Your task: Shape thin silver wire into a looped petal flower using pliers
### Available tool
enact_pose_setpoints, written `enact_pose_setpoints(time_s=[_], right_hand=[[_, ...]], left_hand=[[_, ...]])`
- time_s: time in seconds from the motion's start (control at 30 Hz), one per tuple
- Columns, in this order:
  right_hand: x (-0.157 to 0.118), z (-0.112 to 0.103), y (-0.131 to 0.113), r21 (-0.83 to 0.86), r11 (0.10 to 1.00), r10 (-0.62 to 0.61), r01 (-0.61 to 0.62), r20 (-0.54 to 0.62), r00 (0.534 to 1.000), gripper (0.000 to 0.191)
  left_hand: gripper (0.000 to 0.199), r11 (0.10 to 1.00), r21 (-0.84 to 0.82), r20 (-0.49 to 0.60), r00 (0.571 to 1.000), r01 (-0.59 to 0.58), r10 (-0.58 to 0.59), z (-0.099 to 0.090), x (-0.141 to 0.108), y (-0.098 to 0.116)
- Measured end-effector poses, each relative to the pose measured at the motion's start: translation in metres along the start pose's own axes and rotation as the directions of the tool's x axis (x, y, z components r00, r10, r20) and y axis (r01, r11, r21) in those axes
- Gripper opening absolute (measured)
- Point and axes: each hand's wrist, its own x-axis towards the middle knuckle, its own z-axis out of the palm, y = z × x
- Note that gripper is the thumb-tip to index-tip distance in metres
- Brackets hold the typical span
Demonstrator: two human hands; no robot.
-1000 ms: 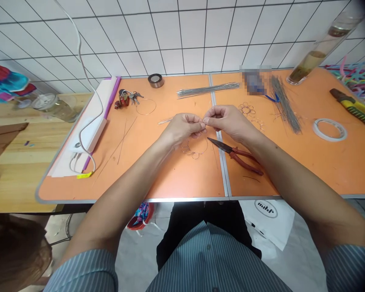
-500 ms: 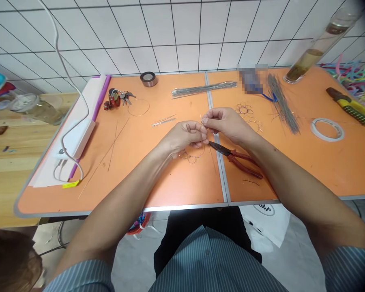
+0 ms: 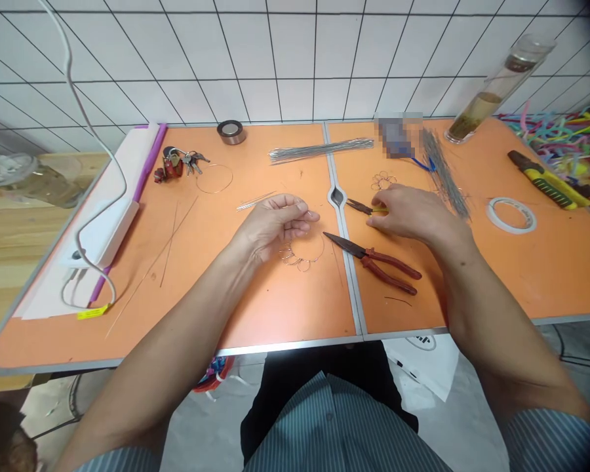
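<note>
My left hand (image 3: pixel 280 226) is closed in a pinch, holding a thin wire ring with small loops (image 3: pixel 303 266) along its lower edge, just over the orange table. My right hand (image 3: pixel 413 211), to the right of the table's seam, has its fingers closed around the yellow handle of small dark-jawed pliers (image 3: pixel 360 206). Their jaws point left, and most of the handle is hidden under the hand. Between my hands and nearer to me lie larger red-handled pliers (image 3: pixel 366 254). A flower-shaped wire piece (image 3: pixel 383 179) lies just behind my right hand.
Bundles of straight wire (image 3: pixel 319 151) and grey wire (image 3: pixel 445 174) lie toward the back. A tape roll (image 3: pixel 231 132), keys (image 3: pixel 193 162), a wire hoop (image 3: pixel 215 191) and a power strip (image 3: pixel 103 236) sit leftward. Rightward are a white ring (image 3: pixel 512 215), a cutter knife (image 3: pixel 545 180) and a glass tube (image 3: pixel 491 95).
My right hand has left the wire by my left hand and moved right onto the small pliers. My left hand still pinches the looped wire ring. The view has shifted slightly.
</note>
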Motion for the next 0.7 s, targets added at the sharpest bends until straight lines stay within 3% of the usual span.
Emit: enact_pose_setpoints(time_s=[0.1, 0.23, 0.53, 0.7], right_hand=[[0.001, 0.004, -0.003, -0.059, 0.998, 0.001, 0.001, 0.038, 0.999, 0.032], [0.002, 0.005, -0.009, -0.002, 1.0, 0.011, -0.01, 0.041, 0.999, 0.015], [-0.001, 0.002, -0.015, -0.085, 0.996, 0.003, 0.001, 0.057, 0.998, 0.02], [-0.004, -0.001, -0.016, -0.026, 0.998, 0.049, -0.05, -0.05, 0.998, 0.025]], left_hand=[[0.014, 0.998, -0.055, -0.032, 0.999, 0.035, -0.037, -0.001, 0.001, 0.001], [0.014, 0.994, -0.097, -0.05, 0.997, 0.055, -0.06, -0.002, 0.0, 0.002], [0.015, 0.99, -0.129, -0.057, 0.996, 0.055, -0.062, -0.003, 0.002, 0.001], [0.015, 0.987, -0.148, -0.048, 0.997, 0.056, -0.064, -0.004, 0.002, 0.0]])
